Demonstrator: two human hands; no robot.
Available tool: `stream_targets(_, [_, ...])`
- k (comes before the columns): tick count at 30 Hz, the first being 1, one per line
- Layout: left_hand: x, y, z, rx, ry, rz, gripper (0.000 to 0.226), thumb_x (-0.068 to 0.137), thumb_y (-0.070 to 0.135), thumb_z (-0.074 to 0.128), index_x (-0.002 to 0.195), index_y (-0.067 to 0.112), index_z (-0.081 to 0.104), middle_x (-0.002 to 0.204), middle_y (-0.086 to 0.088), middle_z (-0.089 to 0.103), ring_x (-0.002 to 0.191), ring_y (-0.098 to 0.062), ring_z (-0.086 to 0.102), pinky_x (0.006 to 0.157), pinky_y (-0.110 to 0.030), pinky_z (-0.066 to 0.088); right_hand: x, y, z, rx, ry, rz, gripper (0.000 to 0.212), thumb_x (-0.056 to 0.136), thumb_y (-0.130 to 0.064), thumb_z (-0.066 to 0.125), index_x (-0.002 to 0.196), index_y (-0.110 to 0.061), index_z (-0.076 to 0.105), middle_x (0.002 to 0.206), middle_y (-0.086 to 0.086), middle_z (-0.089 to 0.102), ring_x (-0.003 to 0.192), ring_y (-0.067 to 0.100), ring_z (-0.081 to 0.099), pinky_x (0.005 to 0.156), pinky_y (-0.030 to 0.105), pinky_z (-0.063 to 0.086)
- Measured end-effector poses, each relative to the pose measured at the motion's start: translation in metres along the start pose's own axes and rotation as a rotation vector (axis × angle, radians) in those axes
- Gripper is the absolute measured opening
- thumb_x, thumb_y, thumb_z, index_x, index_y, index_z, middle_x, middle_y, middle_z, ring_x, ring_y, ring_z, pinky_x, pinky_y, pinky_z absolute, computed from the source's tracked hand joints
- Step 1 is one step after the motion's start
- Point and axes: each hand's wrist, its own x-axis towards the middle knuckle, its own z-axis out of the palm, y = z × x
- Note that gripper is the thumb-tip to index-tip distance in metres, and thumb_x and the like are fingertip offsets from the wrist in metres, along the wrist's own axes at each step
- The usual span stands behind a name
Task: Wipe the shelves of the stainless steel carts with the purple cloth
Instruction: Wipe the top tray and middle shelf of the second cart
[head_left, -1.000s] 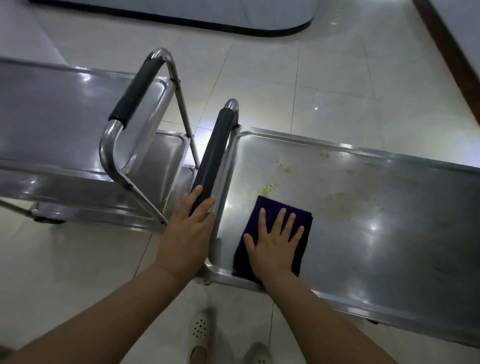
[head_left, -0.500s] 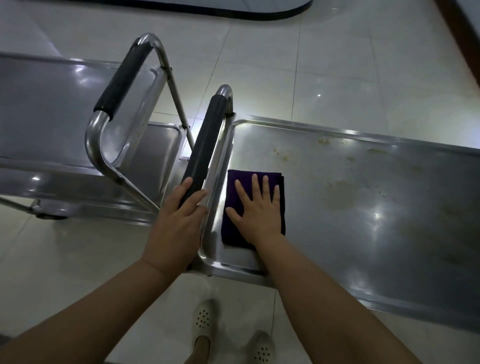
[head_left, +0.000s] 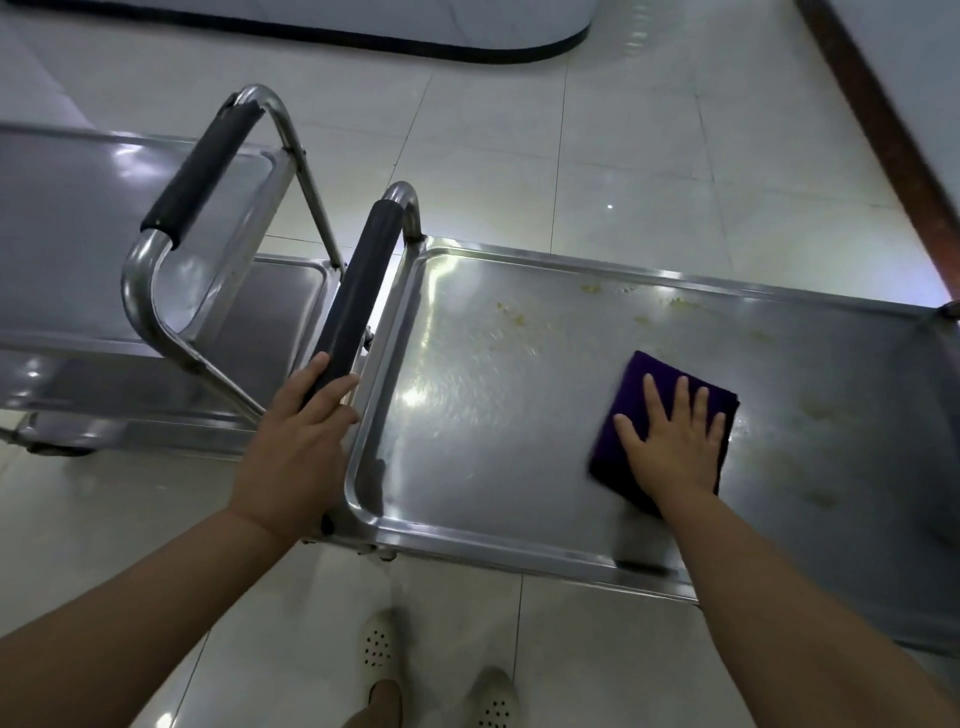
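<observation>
Slid toward 3 o'clock, purple cloth (head_left: 631, 415) lies under the flat, spread-fingered right hand (head_left: 670, 441) (left hand (head_left: 296, 447) grips the cart handle (head_left: 358, 296)).

We're looking down at a glossy pale tiled floor (head_left: 597, 156) w/ thin grout lines, light glare on it. At top, a curved white counter base w/ a black kick strip (head_left: 363, 39) along its foot. Upper right, a dark brown wooden skirting strip (head_left: 883, 135) runs diagonally. Bottom centre, a pair of cream perforated clog shoes (head_left: 382, 647) on the tiles, toes pointing up-frame.
</observation>
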Motion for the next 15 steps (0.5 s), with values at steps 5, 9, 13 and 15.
stream_targets(5, [-0.001, -0.001, 0.003, -0.020, -0.066, -0.037, 0.024, 0.064, -0.001, 0.076, 0.088, 0.000, 0.072, 0.117, -0.019, 0.064, 0.132, -0.040, 0.038, 0.117, -0.045, 0.014, -0.001, -0.009, 0.001, -0.008, -0.013, 0.097, 0.071, 0.094, -0.064, 0.020, 0.153, -0.032, -0.003, 0.161, 0.010, -0.008, 0.147, 0.031, -0.012, 0.115, 0.049, -0.011])
stream_targets(9, [0.004, -0.005, -0.002, -0.062, -0.147, -0.052, 0.029, 0.066, 0.001, 0.076, 0.095, -0.001, 0.071, 0.120, -0.019, 0.063, 0.131, -0.042, 0.039, 0.110, -0.053, 0.030, -0.004, -0.032, -0.001, 0.008, -0.033, 0.191, 0.071, 0.094, -0.062, 0.018, 0.153, -0.029, -0.005, 0.160, 0.015, -0.008, 0.146, 0.036, -0.012, 0.114, 0.053, -0.009])
stream_targets(13, [0.007, -0.009, -0.007, -0.086, -0.340, -0.087, 0.041, 0.082, 0.021, 0.067, 0.120, 0.004, 0.062, 0.132, -0.013, 0.056, 0.136, -0.036, 0.035, 0.109, -0.052, 0.029, -0.010, -0.073, 0.003, 0.006, -0.028, 0.202, 0.072, 0.094, -0.061, 0.016, 0.153, -0.027, -0.007, 0.159, 0.018, -0.008, 0.145, 0.039, -0.011, 0.114, 0.056, -0.008])
stream_targets(15, [0.016, -0.017, -0.011, -0.198, -0.260, -0.142, 0.030, 0.085, 0.018, 0.060, 0.114, 0.011, 0.066, 0.120, -0.008, 0.064, 0.120, -0.034, 0.050, 0.100, -0.044, 0.038, -0.014, -0.099, 0.008, -0.016, -0.033, 0.141, 0.072, 0.094, -0.062, 0.013, 0.153, -0.027, -0.009, 0.159, 0.019, -0.010, 0.145, 0.039, -0.012, 0.114, 0.056, -0.008])
